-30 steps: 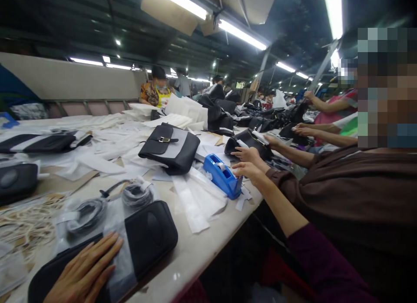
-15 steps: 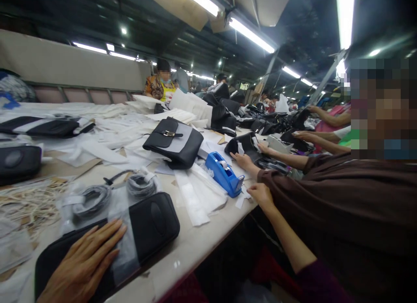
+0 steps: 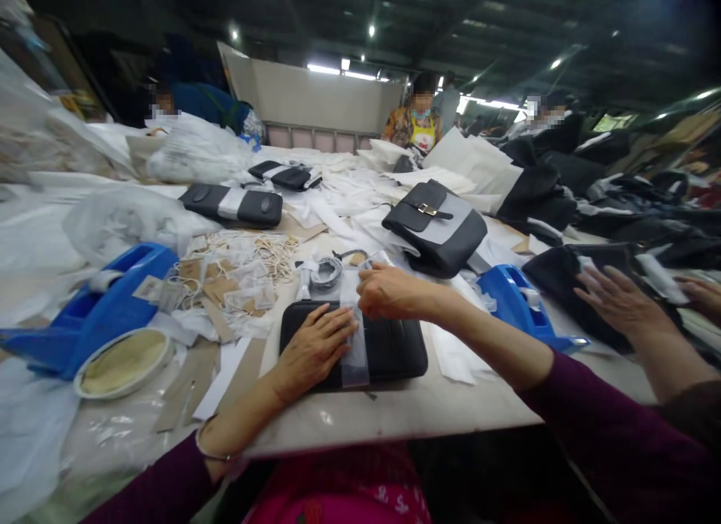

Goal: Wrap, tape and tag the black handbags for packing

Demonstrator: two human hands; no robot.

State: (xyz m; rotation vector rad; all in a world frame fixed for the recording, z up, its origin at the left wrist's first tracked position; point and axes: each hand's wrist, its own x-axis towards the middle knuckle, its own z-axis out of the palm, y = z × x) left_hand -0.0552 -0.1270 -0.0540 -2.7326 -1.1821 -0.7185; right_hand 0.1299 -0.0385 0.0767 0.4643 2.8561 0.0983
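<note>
A black bag (image 3: pixel 397 351) lies flat at the table's front edge, with a translucent white strip (image 3: pixel 354 362) across its middle. My left hand (image 3: pixel 318 347) rests on the bag's left part, fingers stretched out flat. My right hand (image 3: pixel 388 291) is over the bag's far edge, by the top of the strip, its fingers closed in a pinch. What they hold, if anything, is hidden. Just behind the bag sits a wrapped grey coil (image 3: pixel 325 272); the fingers of my right hand partly cover what lies beside it.
Blue tape dispensers stand at left (image 3: pixel 107 306) and right (image 3: pixel 515 299). A buckled black bag (image 3: pixel 444 224) sits behind, near white paper sheets (image 3: pixel 473 164). Tags with cords (image 3: pixel 236 272) and a round dish (image 3: pixel 124 362) are at left. A co-worker's hand (image 3: pixel 619 299) touches black material at right.
The view has swung left. My right hand has moved from beside the blue tape dispenser to over the bag's far edge. My left hand has stayed flat on the bag.
</note>
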